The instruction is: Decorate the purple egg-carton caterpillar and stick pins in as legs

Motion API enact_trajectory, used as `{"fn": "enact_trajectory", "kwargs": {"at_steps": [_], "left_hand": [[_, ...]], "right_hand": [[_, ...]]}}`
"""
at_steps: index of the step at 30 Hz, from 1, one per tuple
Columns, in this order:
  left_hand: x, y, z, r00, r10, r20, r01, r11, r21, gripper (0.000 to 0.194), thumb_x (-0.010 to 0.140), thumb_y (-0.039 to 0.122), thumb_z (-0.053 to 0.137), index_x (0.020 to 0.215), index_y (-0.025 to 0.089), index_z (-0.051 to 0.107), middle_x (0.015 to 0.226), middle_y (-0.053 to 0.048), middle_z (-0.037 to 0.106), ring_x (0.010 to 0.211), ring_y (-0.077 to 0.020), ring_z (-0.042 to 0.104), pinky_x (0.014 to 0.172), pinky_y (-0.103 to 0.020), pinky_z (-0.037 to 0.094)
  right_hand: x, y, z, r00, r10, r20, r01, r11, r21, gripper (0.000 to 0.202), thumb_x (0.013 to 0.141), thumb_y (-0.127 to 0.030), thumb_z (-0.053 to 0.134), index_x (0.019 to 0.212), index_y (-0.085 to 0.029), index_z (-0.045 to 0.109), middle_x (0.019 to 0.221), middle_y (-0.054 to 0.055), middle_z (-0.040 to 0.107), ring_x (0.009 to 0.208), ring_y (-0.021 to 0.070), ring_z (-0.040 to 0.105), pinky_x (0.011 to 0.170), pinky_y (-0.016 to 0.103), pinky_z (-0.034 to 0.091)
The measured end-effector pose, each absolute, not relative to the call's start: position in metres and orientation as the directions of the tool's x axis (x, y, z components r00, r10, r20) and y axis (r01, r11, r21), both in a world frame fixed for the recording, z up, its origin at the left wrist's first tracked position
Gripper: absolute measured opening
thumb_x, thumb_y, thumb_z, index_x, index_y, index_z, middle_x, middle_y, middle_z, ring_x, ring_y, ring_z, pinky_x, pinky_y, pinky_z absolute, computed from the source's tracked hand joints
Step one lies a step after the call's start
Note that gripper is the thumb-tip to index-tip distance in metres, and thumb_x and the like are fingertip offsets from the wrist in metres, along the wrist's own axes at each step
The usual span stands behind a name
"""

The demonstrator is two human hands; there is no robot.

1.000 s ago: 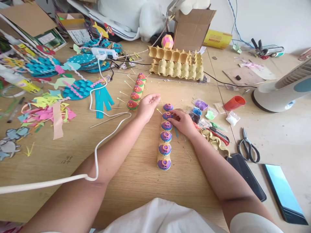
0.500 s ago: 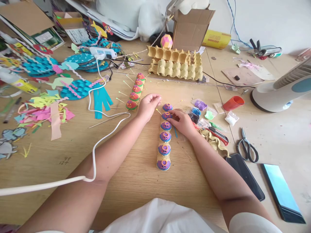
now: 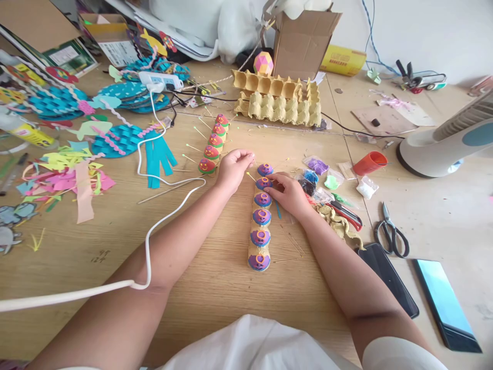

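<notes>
A strip of egg-carton bumps [image 3: 262, 217] with purple and blue clay faces and orange rings runs lengthwise in front of me. Yellow-tipped sticks poke out on both sides near its far end. My left hand [image 3: 238, 167] is just left of that far end, thumb and forefinger pinched on something too small to make out. The fingers of my right hand [image 3: 287, 192] rest against the right side of the strip, by the second and third bumps, closed together; what they hold, if anything, is hidden. Further left lies a red and green strip [image 3: 212, 152] with similar sticks.
Clay packets [image 3: 316, 166], a red cup [image 3: 370, 163], a utility knife [image 3: 346, 215], scissors [image 3: 391, 231] and two phones [image 3: 447, 303] lie right. Egg cartons [image 3: 283, 109] stand behind. A white cable [image 3: 149, 246] crosses my left forearm. Paper scraps [image 3: 82, 180] lie left.
The view has shifted slightly, so things on the left sit a little further left. Both hands keep nearly the same place and pose.
</notes>
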State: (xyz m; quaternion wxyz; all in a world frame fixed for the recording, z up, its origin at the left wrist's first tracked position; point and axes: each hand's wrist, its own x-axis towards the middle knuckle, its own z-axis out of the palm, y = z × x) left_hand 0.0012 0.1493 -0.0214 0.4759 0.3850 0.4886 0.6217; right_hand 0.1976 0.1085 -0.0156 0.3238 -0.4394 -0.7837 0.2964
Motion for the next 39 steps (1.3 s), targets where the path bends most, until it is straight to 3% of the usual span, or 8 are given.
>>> {"fn": "enact_trajectory", "kwargs": {"at_steps": [10, 17, 23, 28, 35, 39], "left_hand": [[-0.004, 0.148, -0.027, -0.242, 0.97, -0.008, -0.242, -0.053, 0.969, 0.02, 0.074, 0.029, 0.084, 0.089, 0.017, 0.076, 0.08, -0.002, 0.075, 0.072, -0.0095, 0.066, 0.07, -0.021, 0.053], [-0.012, 0.141, -0.021, -0.142, 0.986, -0.091, -0.387, 0.029, 0.922, 0.024, 0.076, 0.021, 0.084, 0.098, 0.017, 0.075, 0.097, -0.005, 0.077, 0.085, -0.0108, 0.073, 0.089, -0.029, 0.059], [-0.011, 0.141, -0.018, -0.085, 0.99, -0.109, -0.446, 0.06, 0.893, 0.019, 0.079, 0.011, 0.076, 0.097, 0.019, 0.075, 0.098, -0.004, 0.077, 0.088, -0.01, 0.073, 0.093, -0.028, 0.059], [-0.01, 0.141, -0.016, -0.166, 0.966, -0.196, -0.469, 0.097, 0.878, 0.013, 0.083, 0.009, 0.069, 0.093, 0.016, 0.073, 0.093, -0.004, 0.076, 0.085, -0.0085, 0.072, 0.092, -0.025, 0.058], [-0.012, 0.108, -0.01, -0.262, 0.93, -0.256, -0.453, 0.115, 0.884, 0.011, 0.086, 0.02, 0.068, 0.097, 0.019, 0.066, 0.098, -0.006, 0.072, 0.092, -0.0123, 0.07, 0.096, -0.031, 0.057], [-0.007, 0.07, -0.006, -0.311, 0.924, -0.221, -0.401, 0.083, 0.912, 0.017, 0.083, 0.023, 0.07, 0.098, 0.021, 0.063, 0.098, -0.001, 0.066, 0.089, -0.0103, 0.064, 0.087, -0.027, 0.054]], "right_hand": [[0.197, 0.109, -0.018, -0.388, 0.89, 0.238, 0.506, 0.422, -0.753, 0.033, 0.088, -0.031, 0.074, 0.119, -0.021, 0.074, 0.11, 0.009, 0.072, 0.088, 0.0227, 0.067, 0.083, 0.037, 0.055], [0.198, 0.109, -0.018, -0.391, 0.889, 0.237, 0.508, 0.423, -0.75, 0.033, 0.089, -0.031, 0.073, 0.12, -0.021, 0.074, 0.11, 0.009, 0.072, 0.084, 0.021, 0.066, 0.081, 0.037, 0.055], [0.197, 0.109, -0.018, -0.389, 0.89, 0.238, 0.509, 0.423, -0.749, 0.033, 0.088, -0.03, 0.074, 0.12, -0.021, 0.074, 0.11, 0.009, 0.072, 0.087, 0.0226, 0.067, 0.083, 0.038, 0.055], [0.197, 0.109, -0.018, -0.387, 0.891, 0.239, 0.508, 0.422, -0.751, 0.033, 0.088, -0.031, 0.074, 0.12, -0.021, 0.074, 0.111, 0.009, 0.072, 0.089, 0.0231, 0.068, 0.085, 0.039, 0.056], [0.198, 0.109, -0.021, -0.395, 0.88, 0.265, 0.508, 0.449, -0.735, 0.033, 0.091, -0.031, 0.072, 0.123, -0.021, 0.072, 0.115, 0.011, 0.071, 0.096, 0.0244, 0.069, 0.091, 0.04, 0.057], [0.196, 0.106, -0.015, -0.311, 0.859, 0.408, 0.488, 0.512, -0.707, 0.033, 0.099, -0.04, 0.061, 0.126, -0.022, 0.07, 0.12, 0.012, 0.069, 0.099, 0.0234, 0.069, 0.089, 0.04, 0.059]]}}
